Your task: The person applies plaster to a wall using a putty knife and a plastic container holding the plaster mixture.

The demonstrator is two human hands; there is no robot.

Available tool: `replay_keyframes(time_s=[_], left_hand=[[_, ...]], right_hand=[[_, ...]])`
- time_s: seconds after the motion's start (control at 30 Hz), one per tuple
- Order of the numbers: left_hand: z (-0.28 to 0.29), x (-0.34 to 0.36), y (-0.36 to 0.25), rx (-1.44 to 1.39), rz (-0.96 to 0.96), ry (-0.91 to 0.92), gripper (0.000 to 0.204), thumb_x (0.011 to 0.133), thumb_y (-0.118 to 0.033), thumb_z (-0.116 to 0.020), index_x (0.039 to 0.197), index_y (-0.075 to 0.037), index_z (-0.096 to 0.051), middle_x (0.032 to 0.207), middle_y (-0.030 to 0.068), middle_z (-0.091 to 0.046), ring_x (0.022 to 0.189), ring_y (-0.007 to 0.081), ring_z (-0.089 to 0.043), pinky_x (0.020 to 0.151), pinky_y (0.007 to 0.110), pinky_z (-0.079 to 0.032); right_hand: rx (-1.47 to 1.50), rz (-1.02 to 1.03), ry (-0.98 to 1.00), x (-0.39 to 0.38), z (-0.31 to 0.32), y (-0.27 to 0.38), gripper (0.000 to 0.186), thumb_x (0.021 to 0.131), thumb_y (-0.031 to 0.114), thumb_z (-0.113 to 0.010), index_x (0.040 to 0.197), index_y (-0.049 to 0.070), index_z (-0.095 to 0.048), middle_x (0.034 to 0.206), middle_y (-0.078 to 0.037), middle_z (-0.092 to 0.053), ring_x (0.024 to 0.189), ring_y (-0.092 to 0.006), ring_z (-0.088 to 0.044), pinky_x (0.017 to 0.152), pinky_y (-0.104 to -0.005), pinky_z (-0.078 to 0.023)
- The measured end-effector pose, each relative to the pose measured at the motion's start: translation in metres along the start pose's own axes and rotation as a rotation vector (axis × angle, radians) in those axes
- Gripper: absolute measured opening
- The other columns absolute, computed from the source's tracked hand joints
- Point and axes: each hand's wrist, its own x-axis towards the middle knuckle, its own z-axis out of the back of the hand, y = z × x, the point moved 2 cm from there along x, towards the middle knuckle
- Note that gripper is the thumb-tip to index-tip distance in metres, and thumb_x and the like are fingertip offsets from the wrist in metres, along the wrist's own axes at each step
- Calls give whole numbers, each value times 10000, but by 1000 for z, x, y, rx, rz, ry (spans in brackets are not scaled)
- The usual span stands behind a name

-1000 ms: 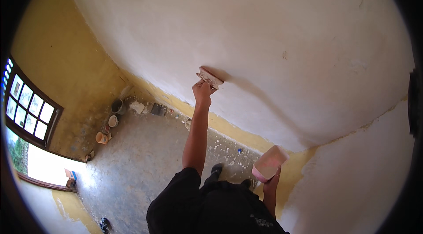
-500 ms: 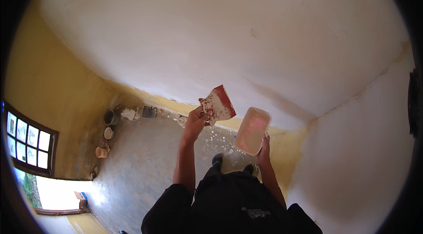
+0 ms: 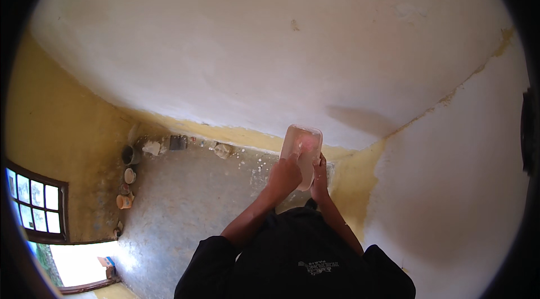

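My right hand grips the right side of a pale, translucent rectangular tub, held out in front of me. The tub is tilted, and pinkish paste shows inside it. My left hand reaches over the tub's left rim, closed, with its fingertips at the tub's inside. The red, paste-smeared putty knife seen in that hand earlier is almost wholly hidden now by the hand and the tub, so its blade cannot be made out.
A wide white-coated wall rises ahead, with a yellow strip along its foot. Another white wall stands at right. Buckets and an orange pot line the left wall. White splatters mark the grey floor near the tub.
My left hand has swung right and down with the putty knife, into the tub. The tub has moved slightly left and up in view, and the view itself has shifted a little.
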Motion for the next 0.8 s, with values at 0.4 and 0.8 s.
replay_keyframes(time_s=[0.4,0.8], left_hand=[[-7,2,8,-202,62,15,210,839,-155,-530,876,32,-619,822,309,-619,786,504,-598,692,551,-490],[16,-6,98,-1023,278,149,244,934,-56,-562,1157,31,-605,945,60,-679,807,113,-646,702,264,-528]], right_hand=[[-95,-84,-7,8,-4,-3,560,983,361,-519,1391,34,-320,1282,-91,-487,1168,-181,-513,980,-327,-442],[88,-142,-52,14,13,-23,593,992,341,-504,1432,20,-269,1321,-112,-447,1210,-198,-486,1006,-342,-434]])
